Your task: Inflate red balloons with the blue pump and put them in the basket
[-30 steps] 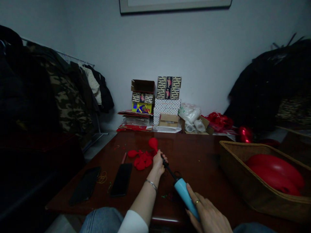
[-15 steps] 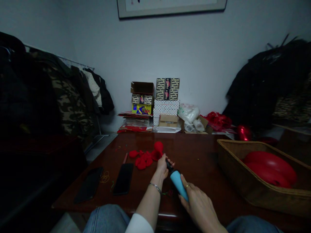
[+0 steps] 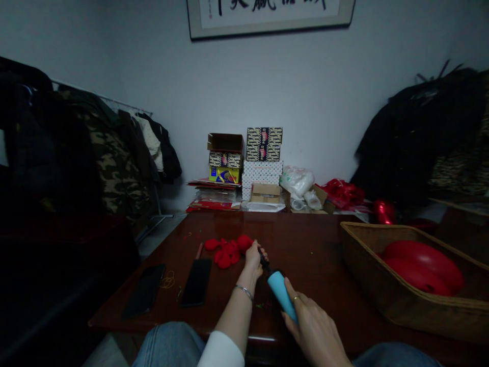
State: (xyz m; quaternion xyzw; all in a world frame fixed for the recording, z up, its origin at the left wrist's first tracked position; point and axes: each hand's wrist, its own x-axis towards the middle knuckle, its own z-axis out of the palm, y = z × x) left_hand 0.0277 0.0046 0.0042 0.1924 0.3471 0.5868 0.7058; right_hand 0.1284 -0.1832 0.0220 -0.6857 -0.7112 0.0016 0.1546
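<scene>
My right hand (image 3: 315, 321) is closed round the light-blue barrel of a balloon pump (image 3: 281, 294). The pump points away from me toward the left, its black front end reaching my left hand (image 3: 255, 259). With its fingers wrapped, my left hand pinches the neck of a small red balloon (image 3: 244, 243) at the nozzle; the fingers hide the exact join. Just left of this balloon lies a loose pile of flat red balloons (image 3: 226, 254) on the dark wooden table (image 3: 305, 229).
Two dark phones (image 3: 196, 282) and yellow rubber bands (image 3: 168, 280) lie at the left. A wicker basket (image 3: 367, 265) holding inflated red balloons (image 3: 424, 260) stands on the right. Boxes (image 3: 263, 176) are stacked behind the table; coats (image 3: 110, 168) hang on a rack.
The red balloon at the nozzle has tipped from standing up to lying lower, toward the pile on the left. Both hands keep their hold. My view has tilted slightly upward.
</scene>
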